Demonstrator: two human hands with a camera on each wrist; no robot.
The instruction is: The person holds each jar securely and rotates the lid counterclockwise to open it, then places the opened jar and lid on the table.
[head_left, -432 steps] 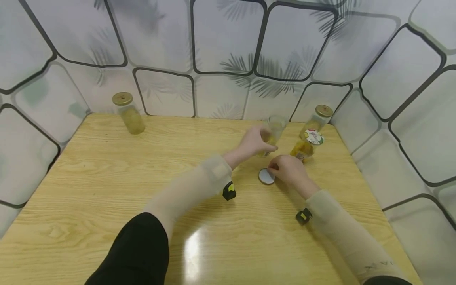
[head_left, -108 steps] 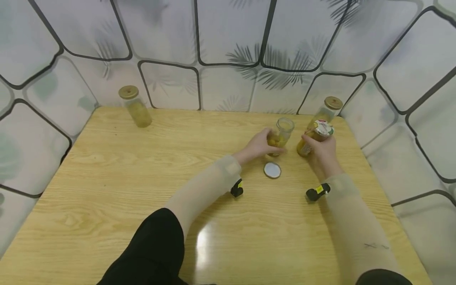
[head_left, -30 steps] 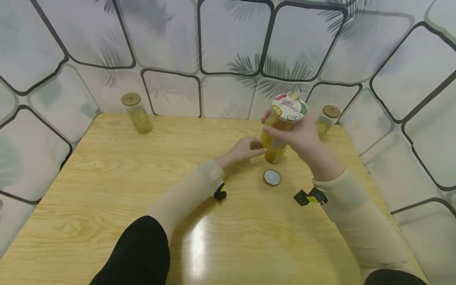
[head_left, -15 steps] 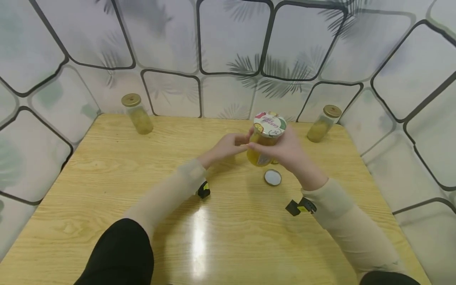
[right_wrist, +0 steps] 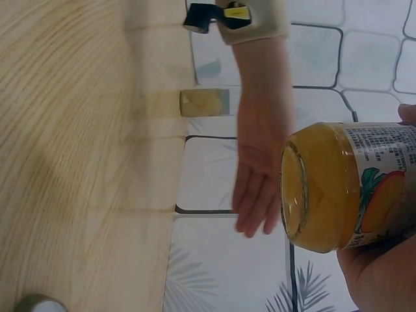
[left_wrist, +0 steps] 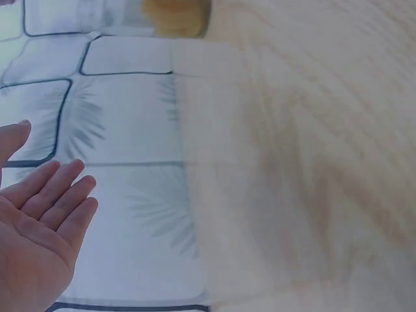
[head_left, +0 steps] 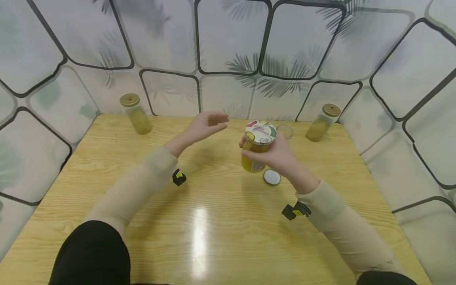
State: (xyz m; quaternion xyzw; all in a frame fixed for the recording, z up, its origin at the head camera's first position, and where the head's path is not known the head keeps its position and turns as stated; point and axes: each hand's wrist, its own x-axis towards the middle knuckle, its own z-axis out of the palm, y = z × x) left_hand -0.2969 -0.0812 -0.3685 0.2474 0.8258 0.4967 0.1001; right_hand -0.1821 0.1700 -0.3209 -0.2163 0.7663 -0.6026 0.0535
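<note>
My right hand (head_left: 281, 156) grips a glass jar of yellow fruit (head_left: 253, 162) and holds it raised off the table. Its white lid with a printed fruit pattern faces up; in the right wrist view the label (right_wrist: 383, 188) and glass base show. My left hand (head_left: 203, 127) hovers to the left of that jar with fingers extended and holds nothing; its bare palm shows in the left wrist view. Below the raised jar, a loose round lid (head_left: 272, 177) lies with its white inside up. Behind the right hand stands a lidless glass jar (head_left: 286, 131), mostly hidden.
A gold-lidded jar with pale yellow contents (head_left: 138, 116) stands at the table's back left. A similar gold-lidded jar (head_left: 322, 124) is at the back right. Patterned wall panels (head_left: 224, 95) border the wooden table (head_left: 117, 170) behind and at both sides.
The right hand has lifted the fruit jar from the back right and carried it left and toward me. The left hand has let go of the lidless jar and moved left.
</note>
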